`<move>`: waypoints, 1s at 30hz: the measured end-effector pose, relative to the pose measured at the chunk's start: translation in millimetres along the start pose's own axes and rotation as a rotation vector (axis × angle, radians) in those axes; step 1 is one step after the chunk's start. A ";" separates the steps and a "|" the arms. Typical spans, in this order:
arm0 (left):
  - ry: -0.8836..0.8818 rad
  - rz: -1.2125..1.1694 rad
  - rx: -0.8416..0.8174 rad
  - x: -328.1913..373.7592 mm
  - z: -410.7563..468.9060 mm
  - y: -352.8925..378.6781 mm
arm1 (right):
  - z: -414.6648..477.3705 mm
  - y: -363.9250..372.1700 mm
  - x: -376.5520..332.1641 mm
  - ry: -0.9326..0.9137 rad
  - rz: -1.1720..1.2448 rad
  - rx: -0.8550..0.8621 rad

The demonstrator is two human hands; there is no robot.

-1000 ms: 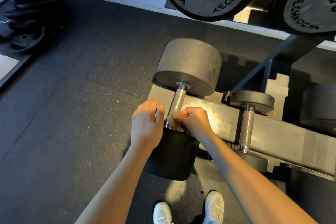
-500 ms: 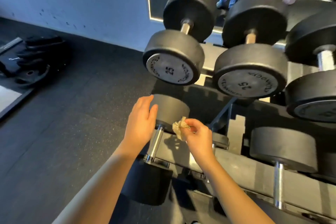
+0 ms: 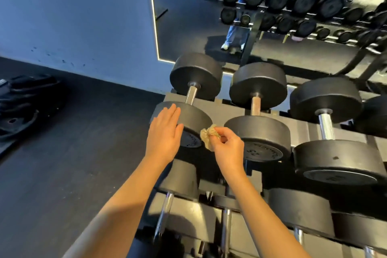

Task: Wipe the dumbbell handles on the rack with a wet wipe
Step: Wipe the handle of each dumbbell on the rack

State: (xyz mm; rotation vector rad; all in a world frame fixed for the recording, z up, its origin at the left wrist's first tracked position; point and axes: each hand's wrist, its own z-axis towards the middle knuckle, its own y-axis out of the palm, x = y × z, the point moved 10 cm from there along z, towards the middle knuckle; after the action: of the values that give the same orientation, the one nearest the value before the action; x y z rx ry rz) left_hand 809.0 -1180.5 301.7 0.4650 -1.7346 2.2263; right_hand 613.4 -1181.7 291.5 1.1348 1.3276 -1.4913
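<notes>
Moving from the lower tier to the upper one is judged to be the step in hand. The wet wipe [image 3: 208, 135] is pinched in a bunch between the thumb and fingertips of the right hand [image 3: 227, 148] and is held just in front of the near head of the leftmost upper dumbbell [image 3: 193, 119]. The left hand [image 3: 164, 134] is laid flat, fingers straight and together, at that head's left side; whether the rubber is actually touched cannot quite be told.

The dumbbell's handle [image 3: 191, 95] lies beyond both hands and is not yet reached by the wipe. For the next move, the wipe would need to be carried over the head and closed round the handle. The weight would best be steadied by the left hand so that it is not rolled on the rack [image 3: 301, 130].

Against half a second earlier, both hands have been raised from the lower dumbbell [image 3: 180, 176], beside whose handle they were then held. The wipe has been kept in the same pinch, and more of the mirror [image 3: 188, 27] is now taken in.
</notes>
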 end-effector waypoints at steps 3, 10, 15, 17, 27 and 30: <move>0.031 0.030 -0.002 -1.9 1.4 -2.6 | 20.5 8.4 -8.0 0.006 -0.060 0.064; 0.193 -0.013 -0.073 -3.4 31.5 -15.6 | 36.7 29.0 -22.6 0.018 -0.197 0.101; 0.007 -0.223 -0.247 -7.7 77.7 -8.1 | 39.7 29.5 -24.7 0.000 -0.236 0.114; -0.136 -0.282 -0.271 -19.1 87.4 -2.5 | 43.9 30.7 -23.2 -0.006 -0.244 0.096; -0.326 -0.388 -0.092 -46.6 97.8 4.0 | 104.4 43.3 -22.1 -0.026 -0.268 -0.062; -0.350 -0.378 -0.114 -50.4 100.7 9.7 | 129.3 55.3 -18.0 0.010 -0.264 -0.120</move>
State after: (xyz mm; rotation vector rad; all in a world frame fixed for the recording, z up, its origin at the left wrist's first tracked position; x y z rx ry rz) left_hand 859.0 -1281.7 295.0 1.1081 -1.7402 1.8494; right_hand 658.0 -1316.1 299.7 0.9180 1.6004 -1.5684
